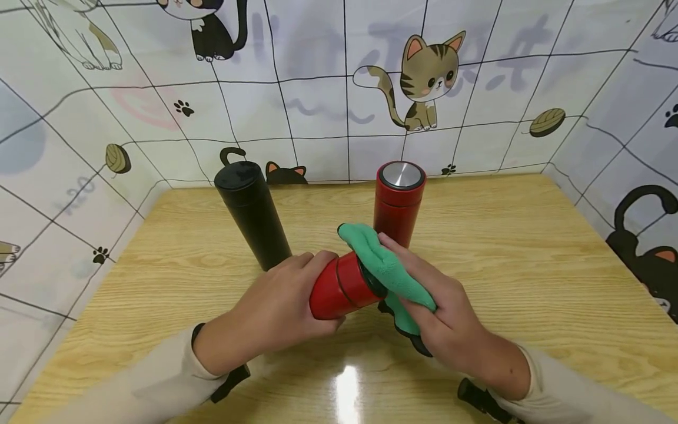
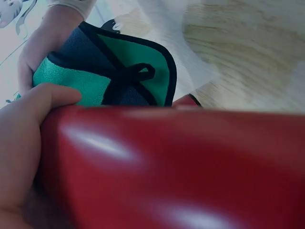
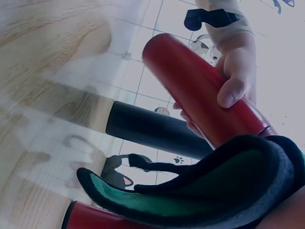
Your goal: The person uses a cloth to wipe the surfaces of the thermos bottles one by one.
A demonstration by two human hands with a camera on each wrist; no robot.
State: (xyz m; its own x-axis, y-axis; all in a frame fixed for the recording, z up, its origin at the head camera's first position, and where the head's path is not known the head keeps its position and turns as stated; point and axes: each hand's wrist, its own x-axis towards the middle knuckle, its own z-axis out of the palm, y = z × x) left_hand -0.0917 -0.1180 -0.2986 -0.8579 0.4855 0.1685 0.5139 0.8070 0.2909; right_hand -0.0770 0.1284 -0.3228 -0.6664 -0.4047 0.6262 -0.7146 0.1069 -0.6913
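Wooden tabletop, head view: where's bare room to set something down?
Free: wooden tabletop right of standing red flask, out to right edge; left of black flask; back strip between them. Crowded: centre, with left hand, right hand, held red flask and green cloth.

I log one black bottle (image 1: pixel 253 215), standing; one silver-topped red bottle (image 1: pixel 401 200), standing to its right, well apart — both on a wood-grain table (image 1: pixel 508 265), light brown, with a bright glare patch (image 1: pixel 347 391) at the near side. Beyond, I record a white backdrop (image 1: pixel 318 112), black-gridded — printed with a striped cat (image 1: pixel 429 82), a black-and-white cat (image 1: pixel 214 38), paw prints (image 1: pixel 183 108) and faint lettering (image 1: pixel 521 50).
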